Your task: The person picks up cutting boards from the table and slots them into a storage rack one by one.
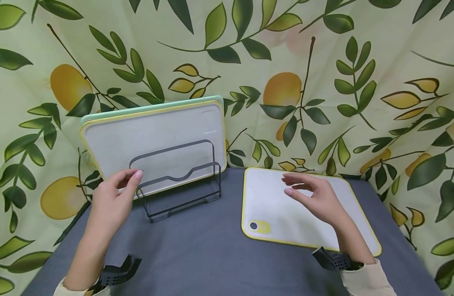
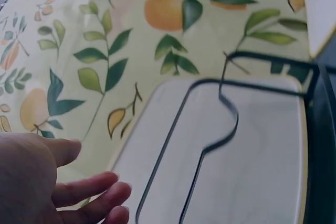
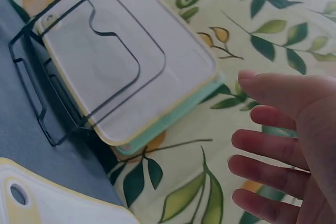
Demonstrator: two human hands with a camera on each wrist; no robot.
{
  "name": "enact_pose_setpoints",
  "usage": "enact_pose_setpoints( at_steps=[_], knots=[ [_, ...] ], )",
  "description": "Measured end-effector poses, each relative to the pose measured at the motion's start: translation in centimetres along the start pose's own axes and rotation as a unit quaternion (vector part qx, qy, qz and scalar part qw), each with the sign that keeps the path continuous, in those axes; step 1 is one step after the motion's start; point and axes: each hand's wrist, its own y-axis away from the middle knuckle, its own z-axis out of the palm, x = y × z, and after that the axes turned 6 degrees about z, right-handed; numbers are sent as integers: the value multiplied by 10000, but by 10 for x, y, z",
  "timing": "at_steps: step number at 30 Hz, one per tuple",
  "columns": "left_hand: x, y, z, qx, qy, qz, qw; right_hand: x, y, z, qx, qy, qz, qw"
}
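A black wire rack point(image 1: 182, 207) stands at the back left of the table. Leaning upright in it is a large white cutting board with a yellow rim point(image 1: 156, 139), and a mint-green board point(image 1: 153, 107) shows along its top edge from behind. A smaller white cutting board with a yellow rim point(image 1: 286, 205) and a hole in one corner lies flat at right. My left hand point(image 1: 114, 197) hovers before the rack's left end, fingers loosely bent, holding nothing. Above the flat board my right hand point(image 1: 317, 197) is raised, fingers relaxed and apart from it.
A grey cloth point(image 1: 219, 255) covers the table. Behind it and along the sides hangs a cream curtain point(image 1: 245, 74) printed with leaves and oranges. Each wrist wears a black strapped mount, the left one point(image 1: 117, 271) and the right one point(image 1: 332, 259).
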Motion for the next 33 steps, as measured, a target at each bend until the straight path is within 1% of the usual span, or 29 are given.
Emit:
enact_pose_setpoints(
  at_steps=[5, 7, 11, 13, 17, 20, 26, 30, 33],
  knots=[
    [11, 5, 19, 9, 205, 158, 9997, 9, 20, -3, 396, 156, 6, 9991],
    [16, 7, 25, -84, 373, 215, 9990, 13, 26, -5, 534, 163, -41, 9984],
    [27, 10, 34, -361, 631, 246, 9970, 23, 35, -6, 772, -100, -240, 9967],
    [33, 11, 38, -461, 693, 254, 9962, 30, 37, -7, 836, -286, -258, 9958],
    [45, 9, 49, -544, 826, 289, 9947, 44, 39, -10, 921, -405, -25, 9949],
    [54, 9, 62, -703, 1022, 310, 9918, 53, 42, -14, 1010, -326, 232, 9941],
    [73, 9, 97, -1116, 1370, 416, 9834, 68, 49, -21, 1183, -142, 537, 9914],
    [80, 8, 126, -1303, 1454, 445, 9798, 78, 48, -20, 1108, -118, 618, 9919],
    [84, 7, 150, -1477, 1480, 364, 9772, 84, 46, -18, 1037, -27, 682, 9923]
  ],
)
